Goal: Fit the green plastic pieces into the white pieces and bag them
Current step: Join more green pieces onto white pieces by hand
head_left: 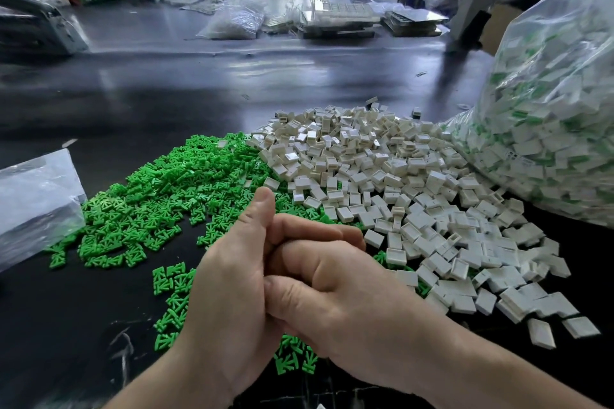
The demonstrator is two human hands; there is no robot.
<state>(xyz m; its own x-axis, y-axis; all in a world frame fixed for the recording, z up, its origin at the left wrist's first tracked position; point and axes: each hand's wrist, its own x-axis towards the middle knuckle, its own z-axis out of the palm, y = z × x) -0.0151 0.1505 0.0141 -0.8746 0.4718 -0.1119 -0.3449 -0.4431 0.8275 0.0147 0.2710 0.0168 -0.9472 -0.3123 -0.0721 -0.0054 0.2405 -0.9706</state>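
Note:
A heap of small green plastic pieces (pixel 159 196) covers the dark table at centre left. To its right lies a wide heap of white rectangular pieces (pixel 398 176). My left hand (pixel 229 292) and my right hand (pixel 349 302) are pressed together low in the middle, above where the two heaps meet. The left thumb points up, and the right hand's fingers curl into the left palm. Anything between the hands is hidden. A large clear bag (pixel 548 109) at the right is full of white pieces with green showing in them.
A crumpled clear plastic bag (pixel 33 202) lies at the left edge beside the green heap. Bare dark table (pixel 199 83) stretches behind the heaps. Farther back lie a bag of small parts (pixel 232 21) and stacked trays (pixel 339 18).

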